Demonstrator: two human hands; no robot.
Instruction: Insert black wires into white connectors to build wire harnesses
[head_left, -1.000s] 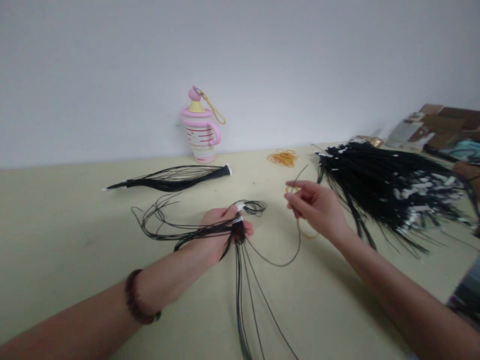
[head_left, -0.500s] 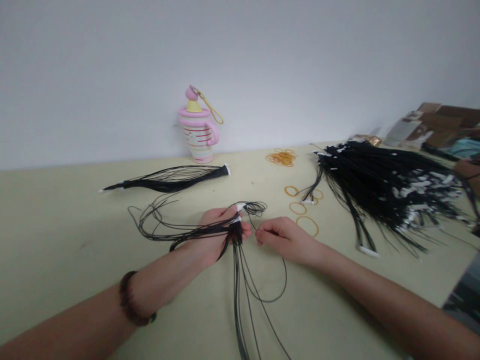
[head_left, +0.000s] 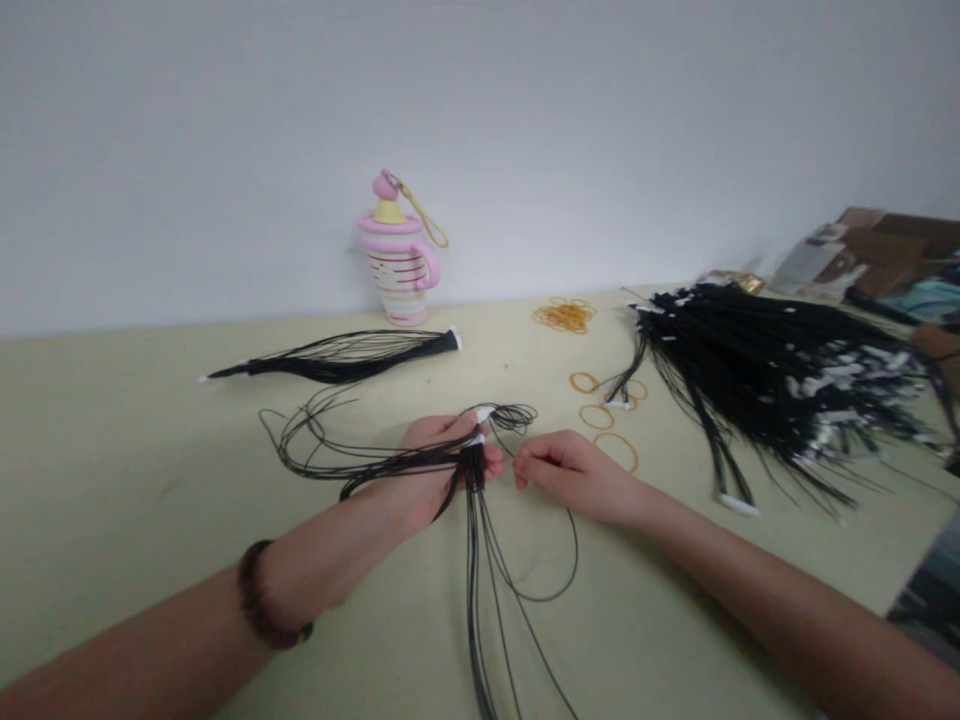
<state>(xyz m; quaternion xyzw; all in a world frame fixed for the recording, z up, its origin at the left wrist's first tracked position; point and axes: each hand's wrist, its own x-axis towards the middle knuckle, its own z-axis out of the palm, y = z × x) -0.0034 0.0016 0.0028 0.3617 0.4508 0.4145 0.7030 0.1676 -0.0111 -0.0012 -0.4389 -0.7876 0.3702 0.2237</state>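
Note:
My left hand is closed around a gathered bunch of thin black wires with small white connectors at the top. The strands hang toward me and loop away to the left on the table. My right hand sits just right of that bunch, fingers pinched on a single black wire that curves down and back to the bunch. A tied bundle of black wires lies behind my left hand.
A large heap of black wires with white ends fills the right side. Loose yellow rubber bands lie near my right hand, with a pile of rubber bands further back. A pink cup stands by the wall. Boxes sit at the far right.
My right hand came down from near the rubber bands to beside the bunch, bringing one wire with it. Since half a second ago it has barely shifted. My left hand stayed put.

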